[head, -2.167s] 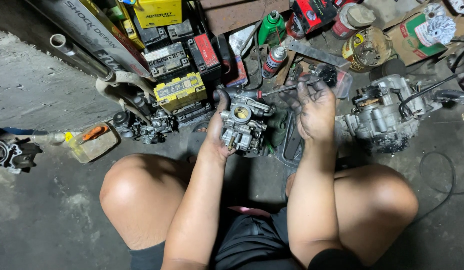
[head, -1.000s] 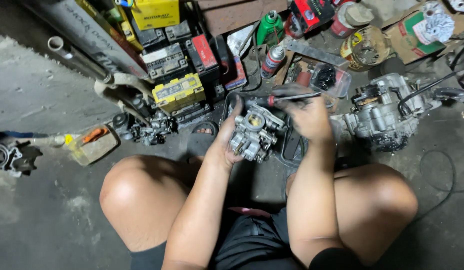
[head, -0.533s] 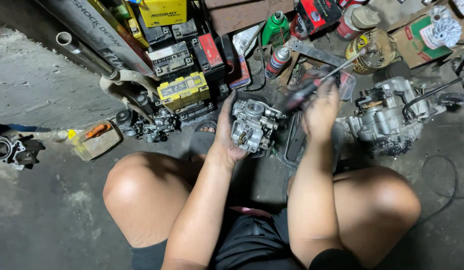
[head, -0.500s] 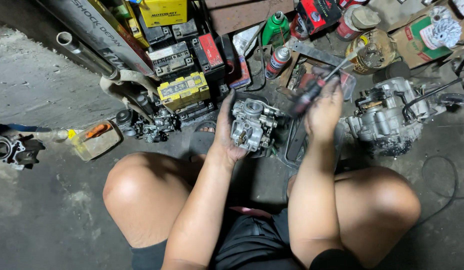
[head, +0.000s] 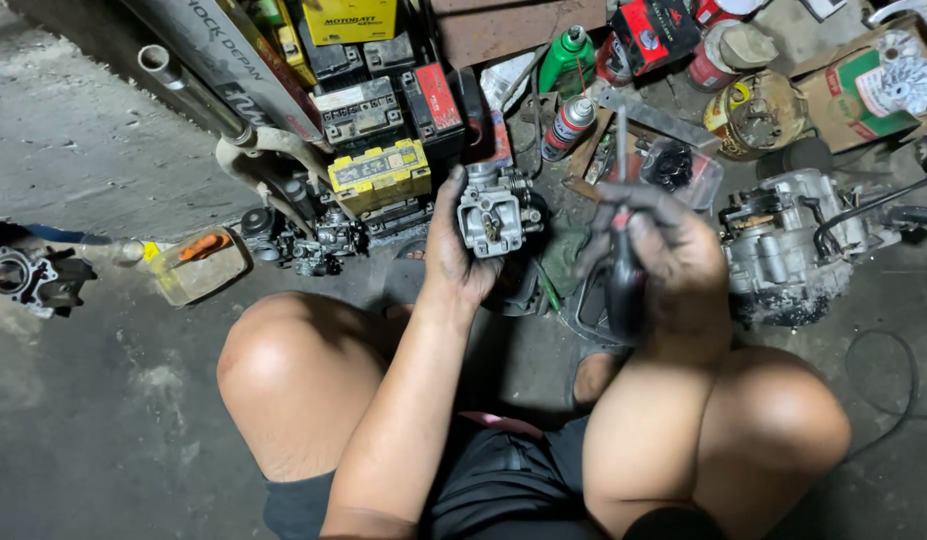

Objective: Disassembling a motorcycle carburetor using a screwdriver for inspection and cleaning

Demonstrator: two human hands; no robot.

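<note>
Left hand (head: 462, 262) is clenched around a grey carburetor (head: 494, 212), held up with its open face toward the camera. Right hand (head: 674, 262) is closed on a screwdriver (head: 624, 250), dark handle in the fist, shaft pointed up and away. The carburetor lies to the left of the right fingers, near but apart; shaft axis runs roughly parallel beside it. An engine block (head: 784, 258) sits just right of the right hand, a yellow battery (head: 379, 175) beyond the left fingers.

Black shorts (head: 504, 480), bare arms, grimy grips.
</note>
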